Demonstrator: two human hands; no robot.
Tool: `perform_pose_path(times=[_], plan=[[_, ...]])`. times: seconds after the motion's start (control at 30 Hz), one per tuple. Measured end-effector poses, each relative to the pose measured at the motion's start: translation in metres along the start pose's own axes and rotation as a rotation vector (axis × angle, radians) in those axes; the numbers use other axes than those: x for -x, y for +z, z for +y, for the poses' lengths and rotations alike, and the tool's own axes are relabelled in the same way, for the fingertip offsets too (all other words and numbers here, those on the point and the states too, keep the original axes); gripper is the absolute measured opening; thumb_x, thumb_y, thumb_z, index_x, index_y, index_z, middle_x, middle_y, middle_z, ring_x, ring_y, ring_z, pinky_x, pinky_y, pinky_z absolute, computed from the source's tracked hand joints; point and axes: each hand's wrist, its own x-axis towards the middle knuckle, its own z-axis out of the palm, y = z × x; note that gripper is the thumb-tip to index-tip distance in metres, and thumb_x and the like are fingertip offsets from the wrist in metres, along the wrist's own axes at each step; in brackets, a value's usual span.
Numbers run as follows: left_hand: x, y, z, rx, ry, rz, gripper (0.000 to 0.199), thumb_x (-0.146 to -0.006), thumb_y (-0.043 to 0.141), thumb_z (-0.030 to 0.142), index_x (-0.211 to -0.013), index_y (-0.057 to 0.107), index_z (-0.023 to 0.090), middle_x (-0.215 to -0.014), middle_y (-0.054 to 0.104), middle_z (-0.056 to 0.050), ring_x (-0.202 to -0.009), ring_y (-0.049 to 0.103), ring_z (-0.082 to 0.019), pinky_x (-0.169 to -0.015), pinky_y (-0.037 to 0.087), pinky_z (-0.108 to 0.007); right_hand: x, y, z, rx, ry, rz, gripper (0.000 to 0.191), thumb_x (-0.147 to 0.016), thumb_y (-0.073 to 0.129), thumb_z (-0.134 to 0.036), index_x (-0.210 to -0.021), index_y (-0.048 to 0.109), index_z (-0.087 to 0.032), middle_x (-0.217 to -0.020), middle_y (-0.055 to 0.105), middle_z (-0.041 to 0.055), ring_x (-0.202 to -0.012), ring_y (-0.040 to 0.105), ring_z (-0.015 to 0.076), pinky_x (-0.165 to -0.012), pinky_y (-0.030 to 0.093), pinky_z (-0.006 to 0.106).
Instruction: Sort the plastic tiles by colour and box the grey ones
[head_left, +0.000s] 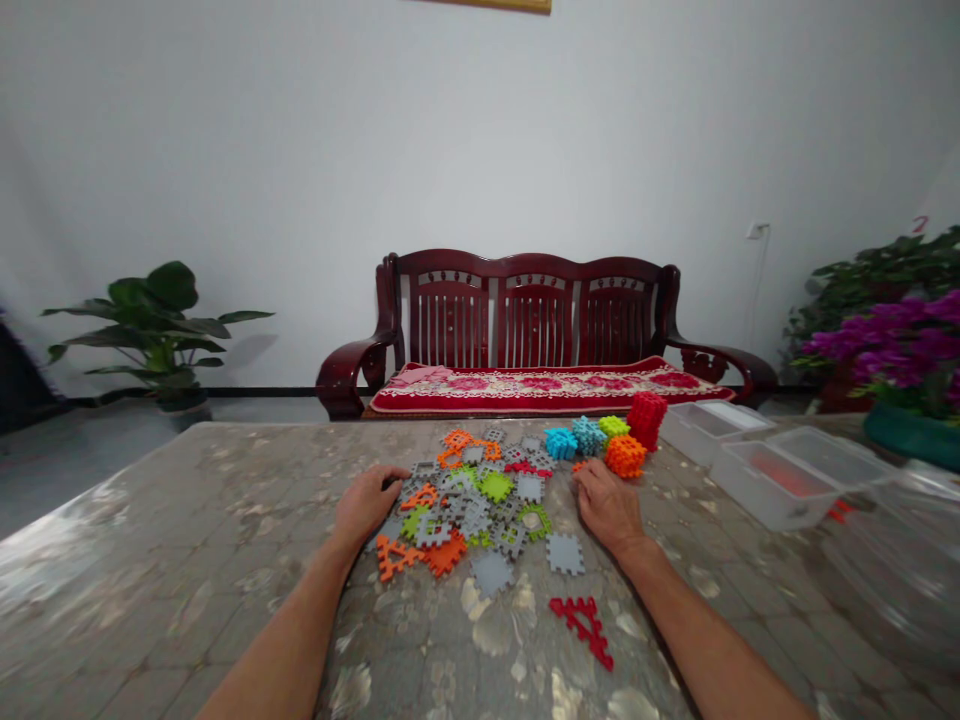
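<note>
A pile of flat toothed interlocking tiles in grey, orange, green and red lies on the table before me. My left hand (369, 503) rests at the pile's left edge, thumb and index finger slightly apart, with nothing visible in it. On the other side, my right hand (607, 503) has its fingers closed; a bit of an orange interlocking tile (577, 467) shows at their tips. Between the hands lie a green tile (496, 487) and an orange tile (445, 554). A plain grey square tile (565, 553) and a red triangular tile (585, 628) sit nearer to me, apart from the pile.
Beyond my right hand stand stacked tiles: blue (560, 442), orange (625, 456) and a tall red stack (646, 420). Clear plastic boxes (780, 485) are at the right, near purple flowers (900, 345). A wooden bench (536, 300) stands behind the table (225, 520).
</note>
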Motion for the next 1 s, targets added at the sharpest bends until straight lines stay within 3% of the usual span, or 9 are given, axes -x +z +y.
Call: perform_pose_path(times=[0.3, 1.0], plan=[[0.0011, -0.0018, 0.0022, -0.002, 0.004, -0.012, 0.033, -0.09, 0.05, 0.026, -0.11, 0.076, 0.027, -0.12, 0.074, -0.004, -0.114, 0.065, -0.021, -0.104, 0.046, -0.032, -0.0013, -0.0024, -0.0018, -0.009, 0.007, -0.048, 0.021, -0.092, 0.05, -0.012, -0.089, 0.069, -0.02, -0.096, 0.066, 0.006, -0.088, 0.059, 0.0182, -0.076, 0.039, 0.027], [0.0038, -0.0051, 0.0081, -0.021, -0.024, -0.011, 0.033, -0.09, 0.05, 0.025, -0.111, 0.075, 0.027, -0.12, 0.074, -0.004, -0.114, 0.065, -0.022, -0.101, 0.047, -0.032, -0.0003, -0.003, -0.0023, -0.004, 0.011, -0.013, 0.022, -0.09, 0.051, -0.01, -0.085, 0.069, -0.021, -0.092, 0.064, 0.0047, -0.085, 0.058, 0.0179, -0.074, 0.038, 0.029]])
